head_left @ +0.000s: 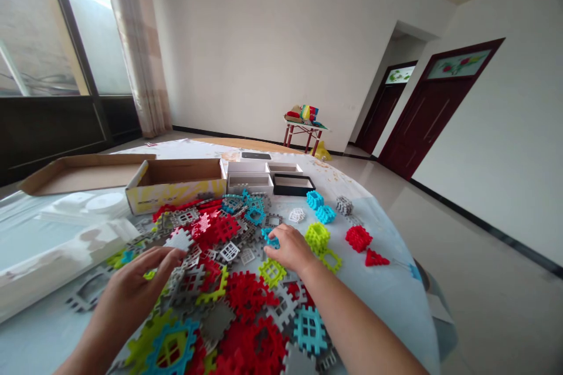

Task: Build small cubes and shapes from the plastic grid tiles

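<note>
A heap of interlocking plastic building pieces in red, grey, blue, lime and white covers the middle of the table. My left hand (147,274) is at the heap's left side, its fingertips pinched at the edge of a light grey square panel (179,239). On the right side of the heap, my right hand (291,247) has thumb and forefinger around a small blue piece (271,238), partly hidden by the fingers. Just beyond that hand lie a lime assembled cube (317,238) and a white latticed piece (297,215). A lime window piece (272,272) lies below it.
Blue cubes (315,200), a grey cube (343,205), a red cube (358,238) and a red triangle (376,258) sit at the right. Behind the heap stand a cardboard box (176,196), white trays (250,183) and a black-edged tray (294,184). White foam packaging (65,249) lies left.
</note>
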Motion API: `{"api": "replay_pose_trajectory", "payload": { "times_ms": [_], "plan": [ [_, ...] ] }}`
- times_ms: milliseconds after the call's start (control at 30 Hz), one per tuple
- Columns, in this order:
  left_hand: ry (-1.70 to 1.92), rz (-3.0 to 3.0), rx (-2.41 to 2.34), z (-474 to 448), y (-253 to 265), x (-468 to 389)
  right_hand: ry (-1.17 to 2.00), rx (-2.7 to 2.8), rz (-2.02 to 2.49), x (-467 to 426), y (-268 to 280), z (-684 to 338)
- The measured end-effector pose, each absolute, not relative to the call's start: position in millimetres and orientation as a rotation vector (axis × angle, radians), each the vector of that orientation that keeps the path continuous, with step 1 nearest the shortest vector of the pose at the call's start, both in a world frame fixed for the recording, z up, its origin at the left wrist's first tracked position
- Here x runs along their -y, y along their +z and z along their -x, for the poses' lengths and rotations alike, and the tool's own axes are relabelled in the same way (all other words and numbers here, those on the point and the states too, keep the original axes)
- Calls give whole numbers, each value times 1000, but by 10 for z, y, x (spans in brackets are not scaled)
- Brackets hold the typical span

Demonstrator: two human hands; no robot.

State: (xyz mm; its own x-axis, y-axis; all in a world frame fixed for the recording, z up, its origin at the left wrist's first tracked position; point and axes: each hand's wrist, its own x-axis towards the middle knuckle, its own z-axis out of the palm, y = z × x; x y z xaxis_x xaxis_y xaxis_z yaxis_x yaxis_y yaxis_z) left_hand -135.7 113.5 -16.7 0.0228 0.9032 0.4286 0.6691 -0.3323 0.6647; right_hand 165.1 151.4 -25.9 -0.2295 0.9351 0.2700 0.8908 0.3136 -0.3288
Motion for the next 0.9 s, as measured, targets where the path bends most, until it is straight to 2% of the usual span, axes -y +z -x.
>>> {"api": "replay_pose_trajectory", "payload": {
  "times_ms": [167, 333, 400, 667, 900],
  "plan": [
    [1220, -1970, -1643, 1371, -167, -1144, 198, 2059, 1518, -1353, -166, -1672],
    [1213, -1908, -1657, 1371, -160, -1147, 621, 1858, 1386, -1230, -116, -1696],
    [1204, -1896, -1662, 1361, -158, -1143, 700, 1840, 1396, -1226, -156, -1699],
    [1178, -1882, -1673, 1364, -164, -1141, 365, 1999, 1530, -1154, -181, -1677],
    [1171, -1895, -1695, 1418, -204, -1192, 245, 2194, 1619, -1088, -148, -1611]
  ]
}}
